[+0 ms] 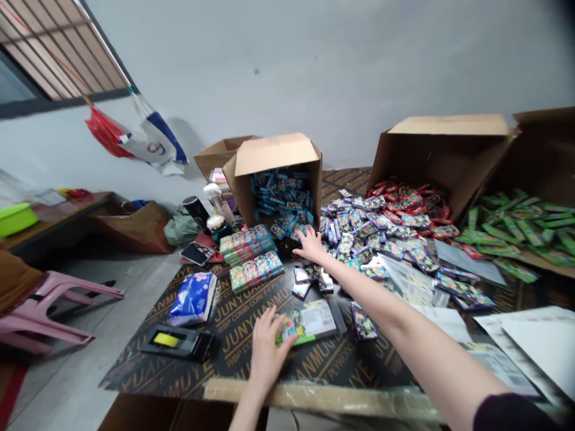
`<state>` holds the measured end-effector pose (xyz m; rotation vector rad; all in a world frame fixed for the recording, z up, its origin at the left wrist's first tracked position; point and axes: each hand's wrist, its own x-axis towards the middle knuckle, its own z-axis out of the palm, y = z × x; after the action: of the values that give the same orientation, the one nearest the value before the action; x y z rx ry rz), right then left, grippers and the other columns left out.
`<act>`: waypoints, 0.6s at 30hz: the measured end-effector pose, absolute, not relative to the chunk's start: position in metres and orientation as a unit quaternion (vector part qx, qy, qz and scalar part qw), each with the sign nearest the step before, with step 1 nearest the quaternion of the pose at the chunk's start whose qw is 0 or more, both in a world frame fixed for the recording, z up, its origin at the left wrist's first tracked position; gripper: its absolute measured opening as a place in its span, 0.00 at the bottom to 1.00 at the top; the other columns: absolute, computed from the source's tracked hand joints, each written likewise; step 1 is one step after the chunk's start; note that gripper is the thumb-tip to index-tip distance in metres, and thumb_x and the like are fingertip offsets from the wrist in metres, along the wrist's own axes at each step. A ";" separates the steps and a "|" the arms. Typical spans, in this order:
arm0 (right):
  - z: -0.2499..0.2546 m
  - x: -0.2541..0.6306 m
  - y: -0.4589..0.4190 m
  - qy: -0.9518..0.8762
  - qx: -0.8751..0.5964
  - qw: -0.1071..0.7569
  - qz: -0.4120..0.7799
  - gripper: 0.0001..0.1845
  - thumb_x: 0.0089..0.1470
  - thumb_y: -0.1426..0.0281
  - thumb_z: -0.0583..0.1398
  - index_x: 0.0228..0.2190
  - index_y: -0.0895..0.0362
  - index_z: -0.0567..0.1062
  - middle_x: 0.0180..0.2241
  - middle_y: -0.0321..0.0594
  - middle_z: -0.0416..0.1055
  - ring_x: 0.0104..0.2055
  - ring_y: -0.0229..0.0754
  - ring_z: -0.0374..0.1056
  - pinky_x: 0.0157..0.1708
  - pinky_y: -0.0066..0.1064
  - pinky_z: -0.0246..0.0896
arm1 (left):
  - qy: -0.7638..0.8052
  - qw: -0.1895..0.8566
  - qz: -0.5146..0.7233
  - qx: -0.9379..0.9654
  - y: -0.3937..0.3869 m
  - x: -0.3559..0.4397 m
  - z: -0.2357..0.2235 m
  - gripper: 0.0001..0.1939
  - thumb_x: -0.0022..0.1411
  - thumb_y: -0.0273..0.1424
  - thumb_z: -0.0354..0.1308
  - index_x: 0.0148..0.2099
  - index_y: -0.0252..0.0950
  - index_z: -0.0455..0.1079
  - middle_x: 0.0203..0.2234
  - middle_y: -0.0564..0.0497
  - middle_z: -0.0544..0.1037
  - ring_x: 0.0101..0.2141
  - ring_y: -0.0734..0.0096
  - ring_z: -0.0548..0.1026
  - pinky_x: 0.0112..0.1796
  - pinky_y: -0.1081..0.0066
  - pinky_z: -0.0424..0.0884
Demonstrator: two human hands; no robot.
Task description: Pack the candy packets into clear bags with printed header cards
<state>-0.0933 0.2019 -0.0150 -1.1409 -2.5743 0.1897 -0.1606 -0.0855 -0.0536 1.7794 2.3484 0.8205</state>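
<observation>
Right hand (311,245) at the blue packets (282,194), left hand (266,347) at the flat box (318,317)

The right hand is open, its fingers spread at the front edge of the blue packets, which fill a carton (274,154) tipped on its side and spill onto the table (227,362). Whether the fingertips touch a packet is hard to tell. The left hand lies at the left end of the flat box, thumb by the near edge and fingers apart; I cannot tell whether it grips it. The flat box lies on the table near the front edge.

Between the two hands and a little right sit a few small dark packets (302,281). Left of them are two rows of stacked packs (257,272), with a blue tissue pack (192,298) and a black holder (179,342) farther left. A phone (197,253) lies behind the tissue pack. Right of the carton spreads a heap of purple packets (353,224), then red packets (408,200) and green packets (525,221) spilling from larger boxes (453,124).
</observation>
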 end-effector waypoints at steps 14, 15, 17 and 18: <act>-0.008 -0.186 0.280 -0.902 -0.424 0.075 0.035 0.50 0.35 0.58 0.67 0.57 0.49 0.52 0.58 0.55 0.47 0.56 0.60 0.49 0.48 0.48 0.46 | 0.766 0.157 0.126 0.610 -0.065 -0.164 -0.080 0.42 0.47 0.52 0.57 0.62 0.49 0.49 0.62 0.50 0.48 0.61 0.50 0.47 0.57 0.49 0.45; -0.007 -0.188 0.283 -0.905 -0.418 0.073 0.034 0.47 0.35 0.61 0.67 0.56 0.50 0.55 0.57 0.55 0.49 0.55 0.59 0.50 0.48 0.48 0.47 | 0.767 0.155 0.128 0.609 -0.064 -0.164 -0.080 0.42 0.46 0.52 0.56 0.62 0.48 0.50 0.62 0.50 0.48 0.61 0.50 0.47 0.57 0.49 0.45; -0.006 -0.187 0.285 -0.911 -0.404 0.071 0.030 0.42 0.37 0.66 0.67 0.54 0.51 0.59 0.54 0.54 0.53 0.55 0.59 0.50 0.48 0.47 0.48 | 0.765 0.153 0.132 0.611 -0.064 -0.165 -0.081 0.43 0.45 0.53 0.57 0.62 0.48 0.49 0.62 0.50 0.48 0.61 0.49 0.47 0.56 0.49 0.45; -0.006 -0.183 0.285 -0.914 -0.398 0.071 0.027 0.40 0.38 0.67 0.66 0.53 0.52 0.60 0.54 0.53 0.54 0.55 0.58 0.50 0.48 0.47 0.49 | 0.761 0.155 0.133 0.615 -0.064 -0.166 -0.081 0.44 0.45 0.52 0.57 0.62 0.49 0.48 0.63 0.50 0.47 0.61 0.48 0.47 0.56 0.48 0.45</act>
<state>-0.1833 0.2851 -0.0061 -1.1956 -2.7489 0.0807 -0.1656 -0.0642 -0.0815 1.7629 2.1816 0.3816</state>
